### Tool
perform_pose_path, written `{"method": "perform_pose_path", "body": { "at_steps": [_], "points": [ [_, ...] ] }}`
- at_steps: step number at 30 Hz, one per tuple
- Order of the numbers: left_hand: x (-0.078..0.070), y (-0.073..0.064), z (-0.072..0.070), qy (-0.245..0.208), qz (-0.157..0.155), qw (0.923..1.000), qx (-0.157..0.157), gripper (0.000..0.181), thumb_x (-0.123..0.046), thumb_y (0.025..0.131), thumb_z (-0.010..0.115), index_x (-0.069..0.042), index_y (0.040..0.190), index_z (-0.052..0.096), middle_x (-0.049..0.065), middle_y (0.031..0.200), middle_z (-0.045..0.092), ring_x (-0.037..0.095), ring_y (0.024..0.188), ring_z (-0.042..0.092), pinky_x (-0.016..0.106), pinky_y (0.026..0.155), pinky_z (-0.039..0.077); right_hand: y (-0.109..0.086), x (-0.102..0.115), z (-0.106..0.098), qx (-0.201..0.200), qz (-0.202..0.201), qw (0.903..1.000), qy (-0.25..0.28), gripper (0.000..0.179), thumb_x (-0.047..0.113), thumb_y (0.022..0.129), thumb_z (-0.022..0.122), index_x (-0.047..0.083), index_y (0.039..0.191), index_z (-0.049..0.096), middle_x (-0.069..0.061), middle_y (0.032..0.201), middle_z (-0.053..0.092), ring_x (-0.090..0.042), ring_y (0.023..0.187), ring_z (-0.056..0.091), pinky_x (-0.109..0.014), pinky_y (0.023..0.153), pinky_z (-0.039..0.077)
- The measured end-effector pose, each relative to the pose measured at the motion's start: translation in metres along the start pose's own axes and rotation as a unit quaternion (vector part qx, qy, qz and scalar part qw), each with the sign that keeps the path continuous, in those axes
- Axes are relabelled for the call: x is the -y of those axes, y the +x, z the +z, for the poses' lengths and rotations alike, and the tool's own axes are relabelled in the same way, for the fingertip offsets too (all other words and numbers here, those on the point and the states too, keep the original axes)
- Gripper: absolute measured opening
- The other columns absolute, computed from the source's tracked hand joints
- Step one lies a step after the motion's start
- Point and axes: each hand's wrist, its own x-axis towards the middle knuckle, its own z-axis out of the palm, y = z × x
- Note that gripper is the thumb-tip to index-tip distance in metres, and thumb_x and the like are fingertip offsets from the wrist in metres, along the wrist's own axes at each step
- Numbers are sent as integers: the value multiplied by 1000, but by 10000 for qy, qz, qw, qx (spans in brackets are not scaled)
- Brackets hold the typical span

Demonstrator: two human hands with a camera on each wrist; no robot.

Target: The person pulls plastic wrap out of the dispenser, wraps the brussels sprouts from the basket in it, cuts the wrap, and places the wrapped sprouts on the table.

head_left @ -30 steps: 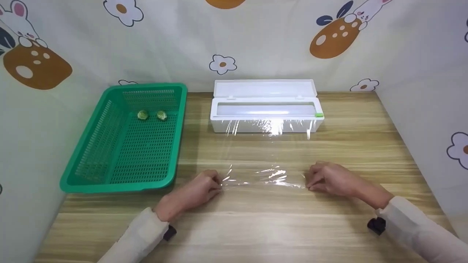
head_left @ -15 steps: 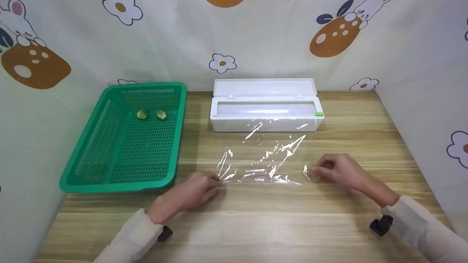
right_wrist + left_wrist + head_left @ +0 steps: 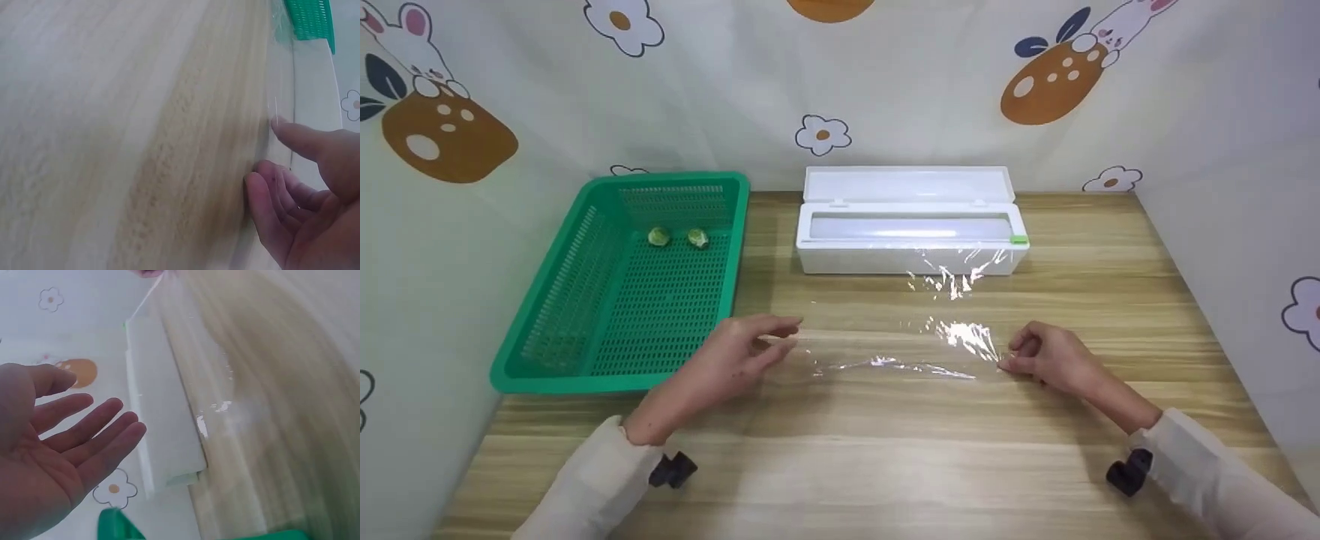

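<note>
A sheet of clear plastic wrap (image 3: 969,336) stretches toward me from a white dispenser box (image 3: 915,260) with a raised lid. My right hand (image 3: 1054,358) pinches its near right corner, and creases gather at those fingertips. My left hand (image 3: 731,356) hovers beside the sheet's left edge, fingers apart, holding nothing. In the left wrist view that hand (image 3: 73,444) shows a bare palm and spread fingers. The right wrist view shows the thumb of my right hand (image 3: 309,197) at the edge of the film; the exact grip there is hard to see.
On the left stands a green plastic basket (image 3: 733,277) holding two Brussels sprouts (image 3: 658,237). A green slider (image 3: 1018,240) sits at the box's right end. The wooden table (image 3: 885,457) meets a patterned cloth wall (image 3: 907,82) behind and at the sides.
My left hand has let go of the wrap's left corner, drawn back left and spread its fingers. The right hand drew back slightly, then pinched the right corner again. The creases have shifted rightward.
</note>
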Motion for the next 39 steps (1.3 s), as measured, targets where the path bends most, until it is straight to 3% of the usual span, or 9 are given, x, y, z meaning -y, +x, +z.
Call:
{"method": "perform_pose_path", "body": {
  "at_steps": [4,11,15,19,25,29,39],
  "points": [
    [-3,5,-18,-409,-407,9980,-246,36,-22,101,60,-10,134,63,11,126,71,24,110,70,37,91,60,1,0,2,81,-107,9999,39,23,21,85,79,3,94,68,-7,83,69,-12,57,57,-24,47,51],
    [3,12,-52,-1213,-309,9895,-725,38,-26,103,57,-6,135,61,15,127,69,28,111,68,32,88,61,1,-4,5,77,-266,9996,104,12,16,88,77,6,90,72,-6,83,71,-10,58,56,-24,47,51],
    [9,19,-69,-1495,-275,9832,-1011,39,-27,103,58,-6,135,60,16,125,68,15,105,69,26,85,61,0,-6,7,51,-261,9996,131,12,16,87,77,6,90,72,-5,82,70,-10,58,55,-23,47,50],
    [16,27,-83,-1640,-274,9780,-1259,41,-27,101,60,-5,137,59,17,127,67,3,98,70,29,85,61,0,-6,6,34,-223,9996,153,12,16,87,77,6,91,71,-6,83,70,-10,60,55,-22,47,49],
    [32,40,-98,-1759,-322,9689,-1711,46,-29,98,65,-5,137,58,-3,115,70,1,97,71,25,83,61,-1,-5,5,-42,-288,9994,208,13,16,86,77,4,89,71,-7,86,70,-8,57,52,-21,44,46],
    [45,50,-106,-1938,-400,9583,-2059,48,-29,97,67,-4,136,58,-14,107,68,0,92,71,22,80,61,0,-6,5,-33,-230,9995,223,12,15,86,77,5,89,71,-7,84,70,-8,55,51,-20,44,45],
    [65,76,-126,-2938,-711,9174,-2588,49,-21,91,74,-3,135,59,-8,106,68,4,91,71,21,75,61,1,-8,6,30,-236,9994,259,13,16,86,77,5,91,71,-7,86,69,-11,63,55,-22,49,49]
  ]
}}
